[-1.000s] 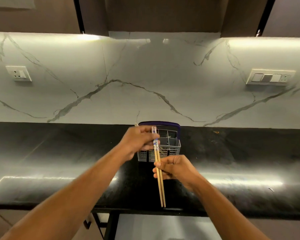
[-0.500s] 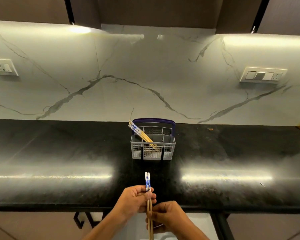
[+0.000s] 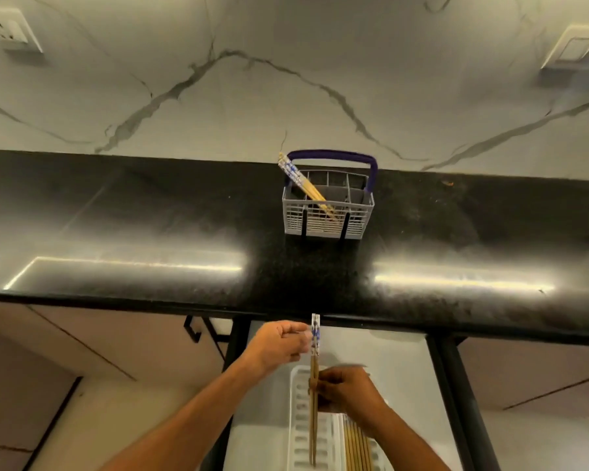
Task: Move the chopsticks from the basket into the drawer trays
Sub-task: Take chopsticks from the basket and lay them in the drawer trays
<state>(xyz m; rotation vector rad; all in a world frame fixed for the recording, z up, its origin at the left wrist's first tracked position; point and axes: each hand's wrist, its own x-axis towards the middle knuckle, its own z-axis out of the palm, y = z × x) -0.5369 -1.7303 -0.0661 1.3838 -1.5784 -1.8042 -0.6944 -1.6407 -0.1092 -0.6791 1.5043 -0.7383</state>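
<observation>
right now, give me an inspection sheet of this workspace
surface: black counter, glossy with light glare, a few specks at back right
job's things: basket on the counter with chopsticks leaning to its left; held pair over the white tray in the open drawer; more chopsticks already lying in the tray's right side
clutter: nothing seen
grippers: left hand pinches the pair's patterned top; right hand grips it lower down
cables: nothing seen
surroundings: marble wall, socket at left, switch plate at right, cabinet fronts below
</observation>
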